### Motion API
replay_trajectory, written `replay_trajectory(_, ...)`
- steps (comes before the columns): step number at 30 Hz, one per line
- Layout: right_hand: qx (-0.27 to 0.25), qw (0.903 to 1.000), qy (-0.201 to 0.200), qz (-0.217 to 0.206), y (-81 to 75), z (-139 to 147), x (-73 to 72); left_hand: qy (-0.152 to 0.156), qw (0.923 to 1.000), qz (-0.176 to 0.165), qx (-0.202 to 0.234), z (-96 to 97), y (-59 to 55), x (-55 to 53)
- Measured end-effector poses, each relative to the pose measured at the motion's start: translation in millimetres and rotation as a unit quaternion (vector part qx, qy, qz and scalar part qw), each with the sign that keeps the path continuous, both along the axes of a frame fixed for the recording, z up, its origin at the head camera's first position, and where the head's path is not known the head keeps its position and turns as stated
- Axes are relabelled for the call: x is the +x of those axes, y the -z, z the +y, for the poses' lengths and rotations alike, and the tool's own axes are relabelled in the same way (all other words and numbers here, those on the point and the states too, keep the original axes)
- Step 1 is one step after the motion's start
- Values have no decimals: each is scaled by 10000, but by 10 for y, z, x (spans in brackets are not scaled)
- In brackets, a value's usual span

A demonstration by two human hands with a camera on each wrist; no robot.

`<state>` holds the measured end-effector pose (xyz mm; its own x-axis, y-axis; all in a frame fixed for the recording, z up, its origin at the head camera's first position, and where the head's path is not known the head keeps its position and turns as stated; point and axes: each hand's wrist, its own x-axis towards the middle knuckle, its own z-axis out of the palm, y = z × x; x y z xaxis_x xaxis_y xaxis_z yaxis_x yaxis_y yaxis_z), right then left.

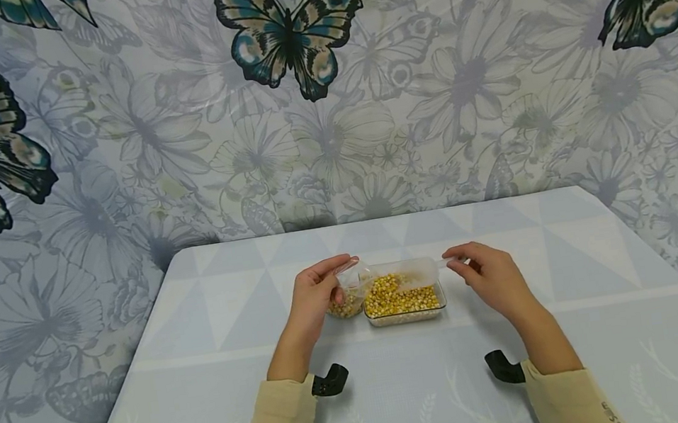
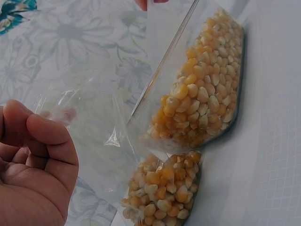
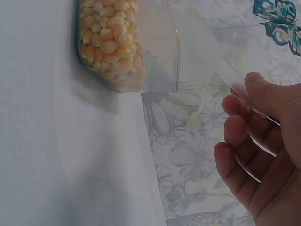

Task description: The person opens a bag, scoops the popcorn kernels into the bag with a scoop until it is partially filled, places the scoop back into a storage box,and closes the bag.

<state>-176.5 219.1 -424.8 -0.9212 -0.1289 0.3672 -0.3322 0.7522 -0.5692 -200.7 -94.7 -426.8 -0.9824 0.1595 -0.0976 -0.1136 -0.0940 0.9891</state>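
Observation:
My left hand pinches the top edge of a clear plastic bag between thumb and fingers. Yellow corn kernels fill the bag's lower part, which stands right beside a clear rectangular container. More corn kernels lie in that container, heaped toward its left side in the head view. Beyond its right end, my right hand pinches a thin, clear plastic strip like a handle between thumb and forefinger. The strip's far end points toward the container; I cannot tell what it belongs to.
Both the bag and container stand on a pale table with a geometric pattern. A wall covering with butterflies and flowers rises behind the table's back edge. Black wrist mounts stick out from both sleeves.

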Motion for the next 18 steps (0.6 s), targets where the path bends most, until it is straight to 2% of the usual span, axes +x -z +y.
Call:
replay_trajectory(12,51,9996,8,-263,40,-12,-5,27,10000,37,-51,4,3,-7)
replay_trajectory(18,79,9986,44,-526,56,-23,-13,40,10000,59,-52,3,-5,4)
